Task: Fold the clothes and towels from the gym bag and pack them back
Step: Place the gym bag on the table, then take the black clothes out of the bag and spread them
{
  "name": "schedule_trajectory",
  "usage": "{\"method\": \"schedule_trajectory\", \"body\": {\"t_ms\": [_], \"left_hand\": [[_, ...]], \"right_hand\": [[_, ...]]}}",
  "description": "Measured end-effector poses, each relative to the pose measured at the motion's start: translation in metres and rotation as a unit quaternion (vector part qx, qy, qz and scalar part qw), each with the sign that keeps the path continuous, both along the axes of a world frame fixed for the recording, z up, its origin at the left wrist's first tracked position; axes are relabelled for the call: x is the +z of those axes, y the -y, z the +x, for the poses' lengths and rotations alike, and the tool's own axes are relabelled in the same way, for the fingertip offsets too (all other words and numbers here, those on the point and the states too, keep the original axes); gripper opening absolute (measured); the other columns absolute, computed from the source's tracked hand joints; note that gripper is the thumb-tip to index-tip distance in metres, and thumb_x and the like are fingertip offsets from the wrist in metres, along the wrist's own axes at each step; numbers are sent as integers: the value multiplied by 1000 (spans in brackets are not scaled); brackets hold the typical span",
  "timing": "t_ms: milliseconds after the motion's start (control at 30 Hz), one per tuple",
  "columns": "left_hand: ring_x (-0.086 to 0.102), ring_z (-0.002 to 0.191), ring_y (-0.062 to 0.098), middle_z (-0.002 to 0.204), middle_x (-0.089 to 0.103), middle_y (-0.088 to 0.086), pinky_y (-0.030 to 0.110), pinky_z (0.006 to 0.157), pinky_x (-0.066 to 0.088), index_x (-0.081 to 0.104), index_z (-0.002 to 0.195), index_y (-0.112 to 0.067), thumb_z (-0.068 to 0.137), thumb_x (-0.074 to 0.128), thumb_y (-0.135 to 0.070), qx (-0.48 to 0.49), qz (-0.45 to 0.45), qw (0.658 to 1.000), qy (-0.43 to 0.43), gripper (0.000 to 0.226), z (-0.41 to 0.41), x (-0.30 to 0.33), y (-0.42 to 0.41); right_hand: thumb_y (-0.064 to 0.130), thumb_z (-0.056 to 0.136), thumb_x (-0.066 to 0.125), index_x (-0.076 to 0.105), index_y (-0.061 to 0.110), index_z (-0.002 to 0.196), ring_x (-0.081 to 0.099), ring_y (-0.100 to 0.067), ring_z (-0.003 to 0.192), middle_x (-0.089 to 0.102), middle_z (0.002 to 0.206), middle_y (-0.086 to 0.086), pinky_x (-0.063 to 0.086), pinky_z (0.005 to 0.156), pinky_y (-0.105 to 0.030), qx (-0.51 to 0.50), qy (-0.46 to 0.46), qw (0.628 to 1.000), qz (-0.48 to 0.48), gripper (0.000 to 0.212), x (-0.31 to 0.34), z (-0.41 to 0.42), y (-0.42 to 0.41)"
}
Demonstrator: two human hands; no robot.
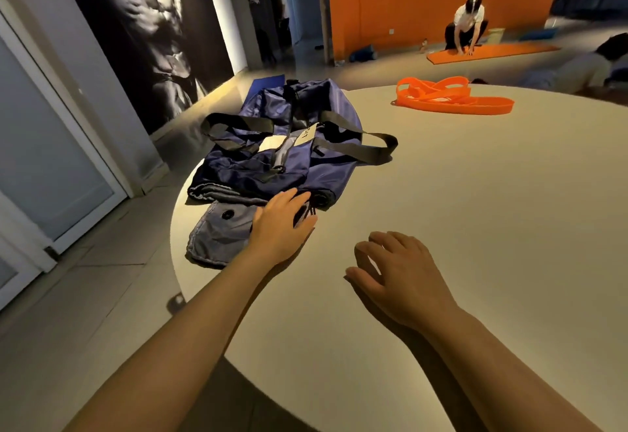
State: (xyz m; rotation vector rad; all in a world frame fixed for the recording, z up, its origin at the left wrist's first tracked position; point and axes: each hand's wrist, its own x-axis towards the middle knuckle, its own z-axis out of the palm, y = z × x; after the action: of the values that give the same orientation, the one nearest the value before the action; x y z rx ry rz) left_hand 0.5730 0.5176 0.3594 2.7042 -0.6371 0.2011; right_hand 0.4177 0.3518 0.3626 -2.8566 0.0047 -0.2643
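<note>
**Hands at the gym bag on the round table**

Head view: a navy gym bag (289,146) lies slumped on the left part of a pale round table (441,227), its 2 black straps (356,141) flopped loose across the top. At the near end a grey-blue flap with a dark snap (217,231) spills toward the table's edge. The left hand (282,227) lies flat with fingers straight and together, its fingertips on the bag's near end — touching, not grasping. The right hand (397,272) hovers just beside it over bare tabletop, fingers loosely curled, holding nothing. Farther back on the table sits a tangle of orange bands (452,97), well apart from the bag. Beyond — a person crouches over an orange mat (489,52) on the floor.
</note>
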Motion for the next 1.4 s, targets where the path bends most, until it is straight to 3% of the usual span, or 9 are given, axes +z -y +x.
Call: {"method": "schedule_trajectory", "body": {"t_ms": [133,267,500,633,767,967,1067,1300,1400], "left_hand": [[48,126,18,141,50,-4,40,107,38,50,136,-26,95,52,-44,-48,23,999,0,45,-56,5,-1],[56,112,12,131,58,-8,27,94,42,59,125,-27,95,50,-45,-120,31,992,3,36,-113,13,35],[55,116,8,131,57,-15,25,92,42,59,125,-34,93,48,-51,-295,-32,954,37,37,-243,31,159],[64,86,9,104,69,-11,25,69,49,66,113,-29,91,50,-51,-442,-94,891,30,36,-328,23,216],[63,65,9,79,69,-10,29,52,52,70,95,-25,88,45,-48,-521,-112,846,3,35,-382,-3,251],[60,72,2,80,65,-14,34,68,55,63,89,-34,93,50,-45,-514,-4,847,-135,17,-394,-71,295],[58,75,-3,82,63,-18,27,74,53,64,94,-35,91,58,-38,-517,57,838,-166,7,-392,-101,315],[53,75,-5,83,61,-15,17,64,43,66,97,-27,92,61,-28,-491,83,832,-244,7,-391,-172,396],[52,76,-1,82,56,-17,19,64,41,67,103,-21,93,59,-27,-481,106,825,-276,14,-391,-214,432]], "right_hand": [[63,90,16,48,28,131,40,-17,126,47,138,5,28,105,-28,24,-24,999,-18,63,3,-23,5],[63,93,21,42,30,138,37,-17,130,41,144,5,27,106,-29,-2,-34,999,-3,59,2,-75,32],[44,95,48,61,19,120,53,-21,113,59,124,-1,42,93,-33,-251,56,966,32,38,-1,-232,119],[42,92,55,53,27,133,39,-18,133,43,145,4,34,104,-35,-376,62,921,87,44,-36,-330,161],[29,93,59,57,20,129,43,-16,128,47,141,1,28,95,-20,-480,72,856,177,38,-73,-407,177],[23,91,61,61,12,120,57,-16,102,56,108,3,44,85,-27,-621,103,709,319,30,-143,-489,184],[26,90,62,61,15,118,60,-18,101,62,107,0,49,88,-39,-661,78,649,369,30,-189,-512,183],[25,88,66,59,9,121,57,-20,107,60,111,-4,45,91,-32,-692,-43,557,457,37,-299,-530,171],[24,89,65,55,8,124,54,-19,102,55,104,-3,43,87,-29,-701,-102,483,515,40,-349,-540,167]]}}
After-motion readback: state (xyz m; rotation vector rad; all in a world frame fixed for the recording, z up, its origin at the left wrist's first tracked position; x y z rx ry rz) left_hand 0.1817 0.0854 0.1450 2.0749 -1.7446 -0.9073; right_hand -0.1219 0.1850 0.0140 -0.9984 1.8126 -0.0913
